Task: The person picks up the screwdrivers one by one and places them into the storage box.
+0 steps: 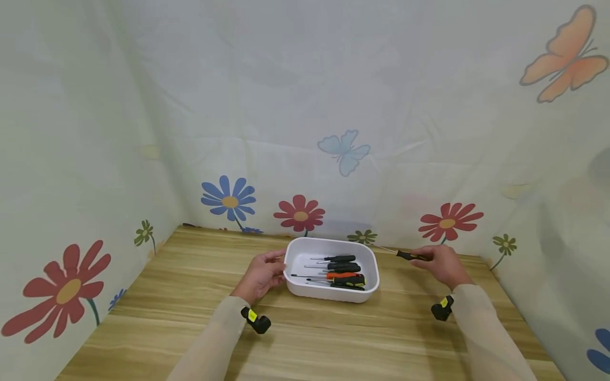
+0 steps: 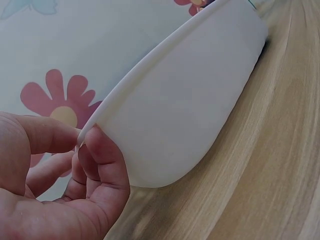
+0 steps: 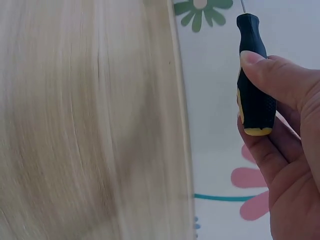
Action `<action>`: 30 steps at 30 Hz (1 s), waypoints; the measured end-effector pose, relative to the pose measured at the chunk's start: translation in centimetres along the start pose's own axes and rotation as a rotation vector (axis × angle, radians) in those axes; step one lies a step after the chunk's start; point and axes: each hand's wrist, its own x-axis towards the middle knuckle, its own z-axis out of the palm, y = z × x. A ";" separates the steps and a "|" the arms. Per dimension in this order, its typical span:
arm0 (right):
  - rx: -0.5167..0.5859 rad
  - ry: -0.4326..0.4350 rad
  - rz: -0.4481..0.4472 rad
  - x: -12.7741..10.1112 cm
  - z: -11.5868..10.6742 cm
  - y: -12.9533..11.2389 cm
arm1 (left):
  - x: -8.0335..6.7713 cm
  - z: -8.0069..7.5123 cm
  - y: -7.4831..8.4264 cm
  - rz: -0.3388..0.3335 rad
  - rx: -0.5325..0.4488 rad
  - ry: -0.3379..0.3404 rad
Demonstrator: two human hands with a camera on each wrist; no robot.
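A white plastic bin (image 1: 329,292) stands on the wooden table with several screwdrivers lying in it. Most have black handles (image 1: 344,268); one handle is orange (image 1: 340,275). My left hand (image 1: 261,275) pinches the bin's left rim between thumb and fingers, and the left wrist view shows this grip on the bin wall (image 2: 175,95) up close. To the right of the bin, my right hand (image 1: 442,263) holds a screwdriver (image 3: 256,85) by its black and yellow handle. Its thin metal shaft points left, toward the bin's far right corner.
The wood-grain table (image 1: 305,338) reaches back to a pale curtain (image 1: 267,106) printed with flowers and butterflies. More curtain hangs at the left and right sides. A small black camera (image 1: 256,320) is worn on each wrist.
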 end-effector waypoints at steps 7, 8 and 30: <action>0.005 0.014 -0.005 -0.1 0.2 -2.0 | 0.2 -0.1 0.0 0.003 -0.013 -0.001; 0.013 0.012 -0.004 -0.1 0.3 -2.2 | 0.2 -0.1 0.0 0.004 -0.015 -0.001; 0.117 -0.064 -0.089 2.4 3.9 -7.7 | -0.1 0.0 0.0 -0.004 -0.004 0.015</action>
